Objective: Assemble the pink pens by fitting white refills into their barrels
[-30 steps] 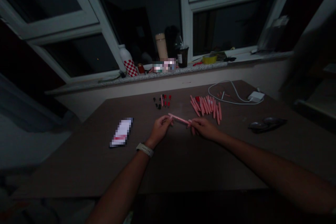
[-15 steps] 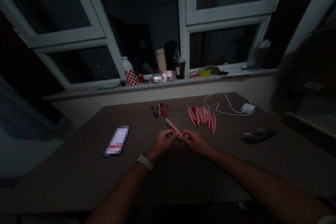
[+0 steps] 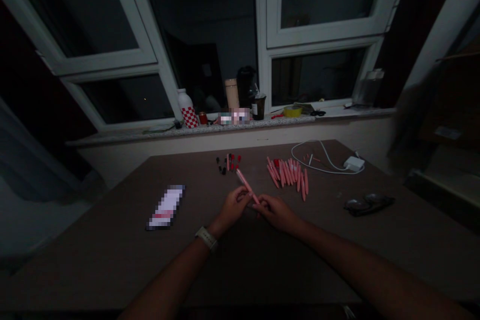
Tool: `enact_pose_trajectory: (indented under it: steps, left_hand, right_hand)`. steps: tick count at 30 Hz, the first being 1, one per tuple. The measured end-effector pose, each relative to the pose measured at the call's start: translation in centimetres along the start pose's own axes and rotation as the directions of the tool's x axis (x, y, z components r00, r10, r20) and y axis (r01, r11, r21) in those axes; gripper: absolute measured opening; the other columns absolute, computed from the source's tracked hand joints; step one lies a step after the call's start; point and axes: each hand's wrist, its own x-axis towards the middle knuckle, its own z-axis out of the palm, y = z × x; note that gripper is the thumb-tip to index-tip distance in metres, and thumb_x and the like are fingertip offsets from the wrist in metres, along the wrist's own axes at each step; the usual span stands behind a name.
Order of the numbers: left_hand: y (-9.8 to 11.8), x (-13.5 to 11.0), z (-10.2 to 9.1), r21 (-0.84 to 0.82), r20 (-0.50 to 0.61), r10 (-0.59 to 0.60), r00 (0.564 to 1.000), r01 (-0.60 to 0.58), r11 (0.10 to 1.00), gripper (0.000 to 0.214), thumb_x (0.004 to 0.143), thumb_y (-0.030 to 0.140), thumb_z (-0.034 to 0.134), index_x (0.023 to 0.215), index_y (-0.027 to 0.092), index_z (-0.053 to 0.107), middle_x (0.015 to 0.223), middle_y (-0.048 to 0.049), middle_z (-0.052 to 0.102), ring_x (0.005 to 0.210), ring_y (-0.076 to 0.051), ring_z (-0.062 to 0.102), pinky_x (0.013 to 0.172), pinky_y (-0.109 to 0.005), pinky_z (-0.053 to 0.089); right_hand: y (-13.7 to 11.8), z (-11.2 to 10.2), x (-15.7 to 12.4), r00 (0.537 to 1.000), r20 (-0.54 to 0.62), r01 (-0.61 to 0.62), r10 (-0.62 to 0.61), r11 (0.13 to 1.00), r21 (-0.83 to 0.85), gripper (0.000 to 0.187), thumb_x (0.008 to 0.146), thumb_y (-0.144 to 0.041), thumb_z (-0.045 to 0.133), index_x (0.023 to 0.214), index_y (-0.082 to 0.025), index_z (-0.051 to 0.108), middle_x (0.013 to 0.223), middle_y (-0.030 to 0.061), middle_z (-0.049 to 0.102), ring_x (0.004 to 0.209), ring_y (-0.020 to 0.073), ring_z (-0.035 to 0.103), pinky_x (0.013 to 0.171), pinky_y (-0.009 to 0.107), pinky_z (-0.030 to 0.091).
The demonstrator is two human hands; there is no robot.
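A slim pink pen (image 3: pixel 244 181) slants between my two hands above the middle of the table, its far end pointing up and left. My left hand (image 3: pixel 234 206), with a watch on its wrist, pinches the pen along its middle. At the near end, the fingers of my right hand (image 3: pixel 275 211) are closed on the same pen. Beyond my right hand lies a row of pink pens (image 3: pixel 288 172), with a red piece among them. Small black and red pieces (image 3: pixel 228 162) are scattered beyond my left hand, too small to identify, with a thin pink stick among them.
A phone (image 3: pixel 166 207) lies on the table (image 3: pixel 123 260) at left. Glasses (image 3: pixel 369 204) and a white charger (image 3: pixel 354 163) with its looped cable are on the right. The windowsill holds a checkered bottle (image 3: pixel 188 110), a beige flask (image 3: pixel 231 94), a dark cup (image 3: pixel 258 106) and yellow tape (image 3: pixel 292 111).
The pen has turned to a steeper slant in my hands, and my fingers have shifted slightly along it. The whole view has moved a little, so the table sits lower.
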Motion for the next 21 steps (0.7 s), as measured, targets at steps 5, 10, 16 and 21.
enact_pose_trajectory:
  steps: [5, 10, 16, 21]
  left_hand:
    - [-0.7, 1.5, -1.1, -0.005, -0.067, -0.095, 0.993, 0.095, 0.995, 0.039, 0.081, 0.055, 0.056, 0.089, 0.016, 0.057, 0.062, 0.0022, 0.057, 0.048, -0.01, 0.046, 0.047, -0.021, 0.034]
    - [-1.8, 3.9, -2.8, 0.225, -0.188, -0.041, 0.981, 0.084, 0.971, 0.043, 0.08, 0.058, 0.049, 0.083, 0.016, 0.057, 0.067, -0.0021, 0.062, 0.058, -0.014, 0.056, 0.056, -0.024, 0.042]
    - [-2.6, 7.3, -5.8, 0.457, -0.324, -0.012, 0.946, 0.168, 0.874, 0.026, 0.083, 0.041, 0.05, 0.074, 0.017, 0.056, 0.069, -0.004, 0.062, 0.066, -0.018, 0.058, 0.061, -0.026, 0.038]
    - [-3.1, 10.2, -7.4, 0.607, -0.346, -0.061, 0.936, 0.273, 0.747, 0.025, 0.083, 0.038, 0.053, 0.074, 0.016, 0.06, 0.078, -0.0089, 0.067, 0.074, -0.023, 0.062, 0.064, -0.029, 0.039]
  right_hand:
    - [0.0, -0.1, -0.2, 1.0, -0.018, -0.008, 0.008, 1.0, -0.022, 0.021, 0.093, -0.037, 0.054, 0.098, -0.019, 0.063, 0.075, 0.0005, 0.07, 0.065, 0.0146, 0.062, 0.06, 0.024, 0.04]
    - [-0.3, -0.4, -0.2, 1.0, -0.007, -0.014, 0.014, 0.999, -0.045, 0.02, 0.093, -0.036, 0.053, 0.095, -0.019, 0.063, 0.074, 0.0006, 0.07, 0.064, 0.0142, 0.062, 0.059, 0.024, 0.04]
    - [-0.1, -0.5, -0.2, 1.0, 0.004, -0.01, 0.01, 0.998, -0.062, 0.021, 0.093, -0.037, 0.052, 0.093, -0.019, 0.064, 0.072, 0.0, 0.07, 0.062, 0.014, 0.061, 0.059, 0.024, 0.039]
    - [0.0, -0.6, -0.2, 1.0, 0.011, -0.008, 0.009, 0.997, -0.077, 0.02, 0.093, -0.036, 0.052, 0.092, -0.02, 0.064, 0.071, -0.0003, 0.069, 0.062, 0.0143, 0.061, 0.058, 0.024, 0.039]
